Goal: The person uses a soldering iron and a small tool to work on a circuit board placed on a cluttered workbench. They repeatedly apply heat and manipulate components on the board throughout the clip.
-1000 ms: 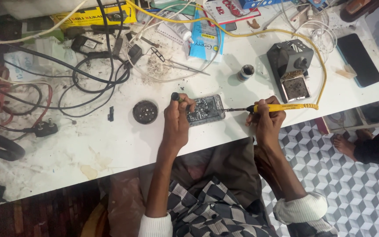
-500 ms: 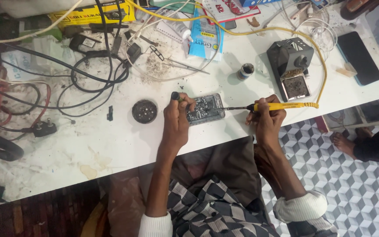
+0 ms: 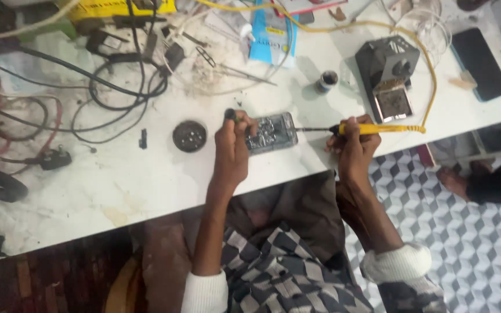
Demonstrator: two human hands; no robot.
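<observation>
Left hand (image 3: 233, 148): rests on the table (image 3: 117, 185), fingers curled over the left end of the opened phone (image 3: 273, 131), pressing it down; a small dark tool end shows above the fingers, and whether it is pinched cannot be told.
Right hand (image 3: 352, 145): fingers closed around the yellow handle of the soldering iron (image 3: 366, 128), held like a pen.
Soldering iron: lies nearly level, tip pointing left, reaching the right edge of the phone; its yellow cord (image 3: 430, 87) loops up and away from the handle's rear.
Phone: near the front edge of the table, between the two hands, back off and inner parts exposed.
Iron stand (image 3: 389, 75): dark, boxy, behind the right hand, with a brown cleaning pad in its tray.
Small jar (image 3: 326, 81): round, dark top, just left of the stand.
Round disc (image 3: 189, 136): dark, flat on the table, just left of the left hand.
Black cables (image 3: 117, 87): coiled over the left rear of the table; a black plug (image 3: 53, 157) lies at the left.
Tweezers (image 3: 233, 66): metal, behind the phone, near a blue packet (image 3: 271, 35).
Black phone (image 3: 482, 64): screen up, at the table's right end, well apart from the work.
Floor (image 3: 465, 255): patterned in grey cubes, right of the person's lap.
Other person: a foot (image 3: 453, 179) and a dark sleeve at the right edge, below the table.
</observation>
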